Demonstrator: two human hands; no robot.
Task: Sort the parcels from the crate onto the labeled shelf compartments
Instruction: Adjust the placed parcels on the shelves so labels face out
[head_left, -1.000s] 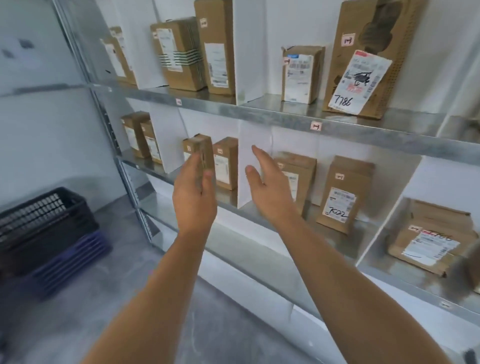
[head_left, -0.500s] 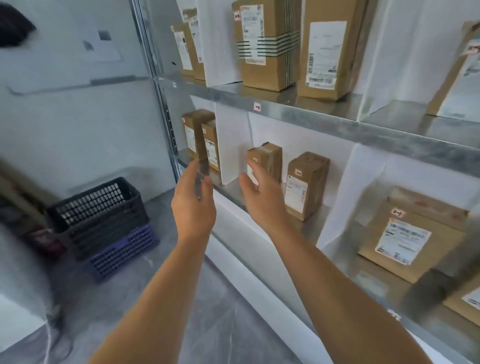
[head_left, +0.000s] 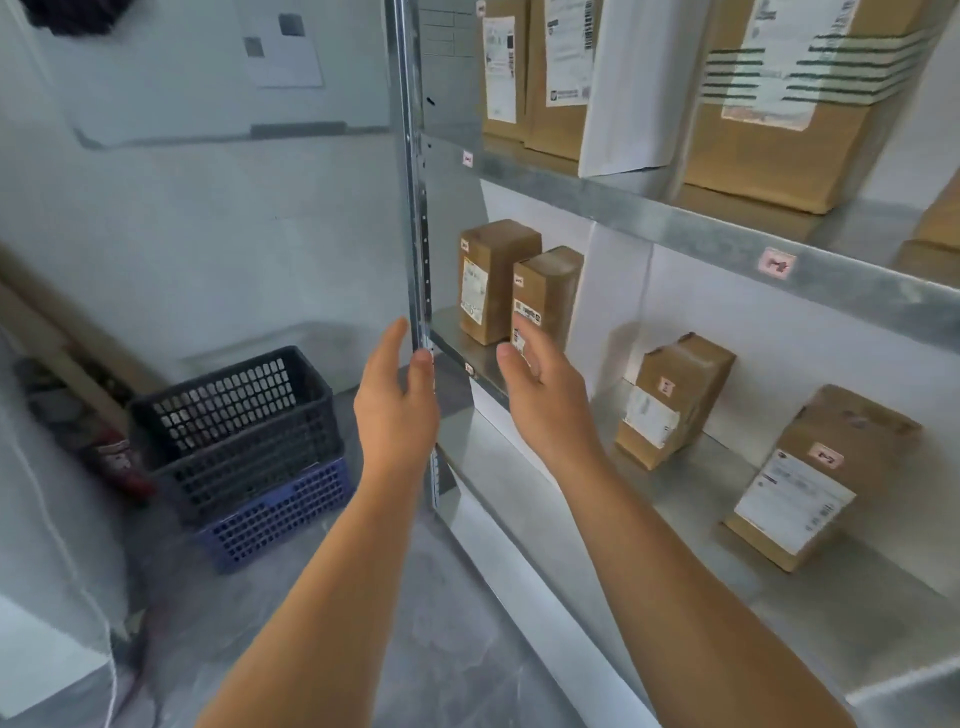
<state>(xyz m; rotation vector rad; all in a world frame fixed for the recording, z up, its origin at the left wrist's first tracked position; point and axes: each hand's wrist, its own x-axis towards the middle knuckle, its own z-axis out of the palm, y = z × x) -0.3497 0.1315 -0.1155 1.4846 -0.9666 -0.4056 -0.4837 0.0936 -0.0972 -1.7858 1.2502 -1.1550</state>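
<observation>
We see the left hand (head_left: 397, 410) and right hand (head_left: 545, 410) hover empty, fingers (head_left: 388, 353) loosely straight, palms facing, at the shelf's (head_left: 691, 499) left end, where parcels (head_left: 488, 280) stand labels-outward, likely for reading; the crate (head_left: 228, 374) sits on the floor beyond.

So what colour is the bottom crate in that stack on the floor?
The bottom crate is blue, beneath black crates; clearest in the head view.

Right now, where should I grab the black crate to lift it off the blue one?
Take the black crate by its top rim on two opposite sides, reaching down from above. It sits upright, open-topped, stacked on the blue crate, so the rim looks like the only free edge.
</observation>
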